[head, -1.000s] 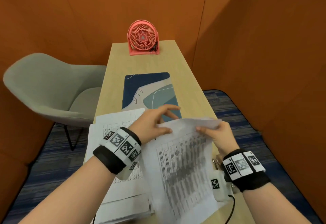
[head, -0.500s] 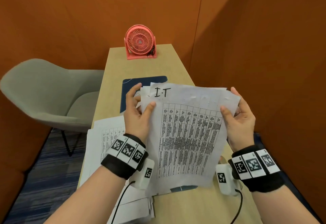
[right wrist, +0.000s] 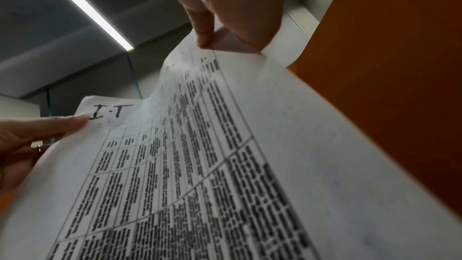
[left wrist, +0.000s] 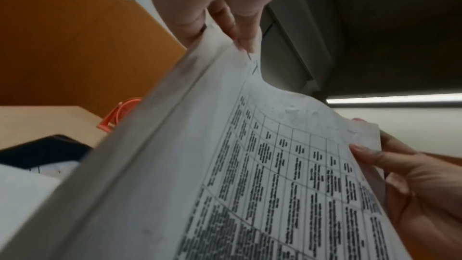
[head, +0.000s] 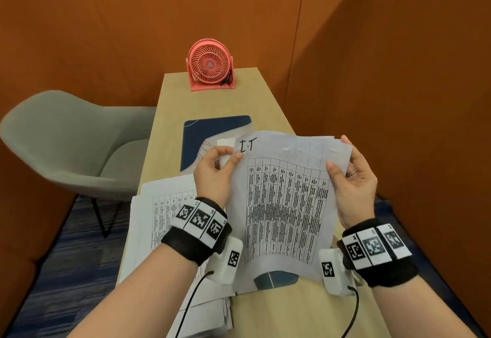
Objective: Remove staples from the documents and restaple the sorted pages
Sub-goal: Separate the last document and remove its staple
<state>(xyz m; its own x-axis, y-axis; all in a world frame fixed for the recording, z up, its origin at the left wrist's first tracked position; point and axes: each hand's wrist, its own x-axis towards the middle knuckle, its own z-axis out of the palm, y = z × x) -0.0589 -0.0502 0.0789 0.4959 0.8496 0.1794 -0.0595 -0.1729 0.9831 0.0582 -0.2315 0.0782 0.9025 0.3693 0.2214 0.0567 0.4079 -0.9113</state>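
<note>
- A grey chair (head: 66, 146) stands off the desk's left edge, on the striped carpet, apart from the papers.
- A stack of papers (head: 159, 218) lies on the desk (head: 279, 311) at the near left, its left side jutting past the desk edge.
- The left hand (head: 212, 178) pinches the top-left corner of the held document (head: 287, 204), thumb on the front just beside the handwritten "I·T", fingers curled behind.
- The document is lifted off the desk, tilted toward the person, above a blue patterned mat (head: 210, 135) (its near end peeps out under the bottom edge).
- The left wrist view adds what the head view hides: several sheet edges layered along the document's side (left wrist: 160, 145), so more than one page.
- The right wrist view shows small raised dimples (right wrist: 175, 62) near the top margin; whether a staple remains I cannot tell.
- The right hand (head: 353, 188) pinches the top-right edge, thumb in front, fingers behind.
- A pink fan (head: 210, 65) stands at the far end; bare desk lies between it and the mat.
- An orange wall runs close along the desk's right side.
</note>
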